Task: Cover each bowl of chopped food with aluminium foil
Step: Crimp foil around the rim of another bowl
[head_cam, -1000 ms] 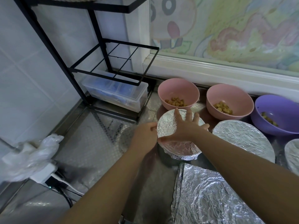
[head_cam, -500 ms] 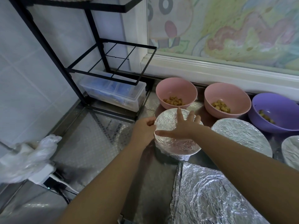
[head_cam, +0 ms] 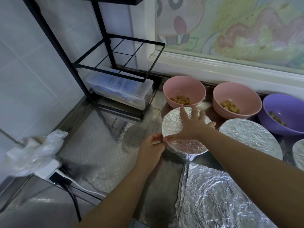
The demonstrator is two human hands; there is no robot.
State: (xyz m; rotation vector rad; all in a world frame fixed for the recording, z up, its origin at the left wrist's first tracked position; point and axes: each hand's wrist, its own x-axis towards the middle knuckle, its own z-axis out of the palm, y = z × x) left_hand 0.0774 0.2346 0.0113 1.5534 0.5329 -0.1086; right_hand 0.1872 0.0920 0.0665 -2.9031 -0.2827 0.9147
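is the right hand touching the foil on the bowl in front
Touching. The head view shows the right hand lying flat with fingers spread on the foil-covered bowl, palm pressed on the top with no gap visible.

A black metal rack (head_cam: 92, 63) stands in the corner against white wall tiles (head_cam: 32, 63), with a clear lidded plastic box (head_cam: 121, 91) holding blue items on its lowest level. Near the left edge, a crumpled clear plastic bag (head_cam: 34, 153) lies over a white power strip (head_cam: 47, 170), from which a black cable (head_cam: 72, 199) runs forward. Behind the steel counter (head_cam: 102, 155), a pastel cartoon picture (head_cam: 238, 25) fills the white-framed panel.
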